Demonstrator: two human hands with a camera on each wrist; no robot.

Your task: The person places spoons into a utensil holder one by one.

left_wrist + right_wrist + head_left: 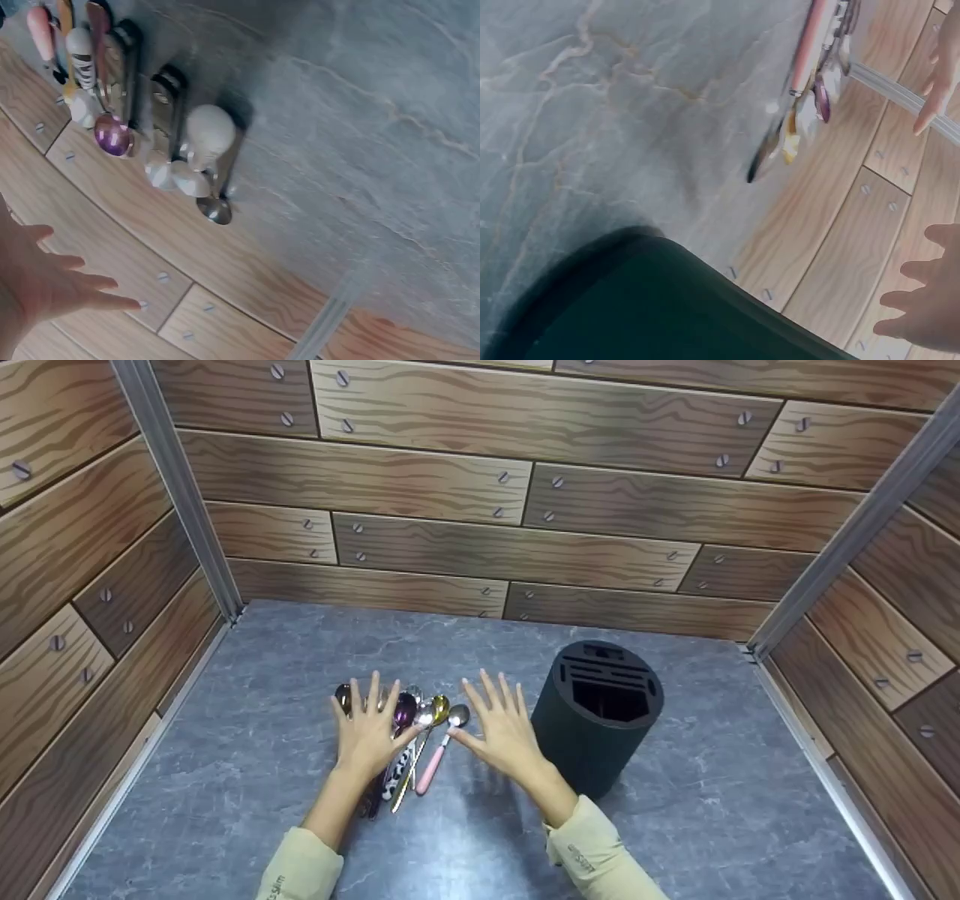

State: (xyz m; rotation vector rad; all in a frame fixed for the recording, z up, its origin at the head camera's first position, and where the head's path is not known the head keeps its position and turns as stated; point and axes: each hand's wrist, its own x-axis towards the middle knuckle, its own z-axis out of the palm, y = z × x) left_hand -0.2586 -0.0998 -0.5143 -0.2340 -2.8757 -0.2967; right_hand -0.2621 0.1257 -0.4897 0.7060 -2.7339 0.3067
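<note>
At center frame, we are spreading left hand (pixel 365 735) above spoons (pixel 398 774), right hand (pixel 506 735) beside a holder (pixel 589 746), grips empty, risking a sideways bump toppling it.

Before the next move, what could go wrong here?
1. The right grip looks close to the dark green holder; swinging outward might knock it.
2. The spoons lie bunched, so lifting the purple spoon could drag its neighbours.
3. The holder's top has narrow slots; a spoon bowl put there might catch.
</note>
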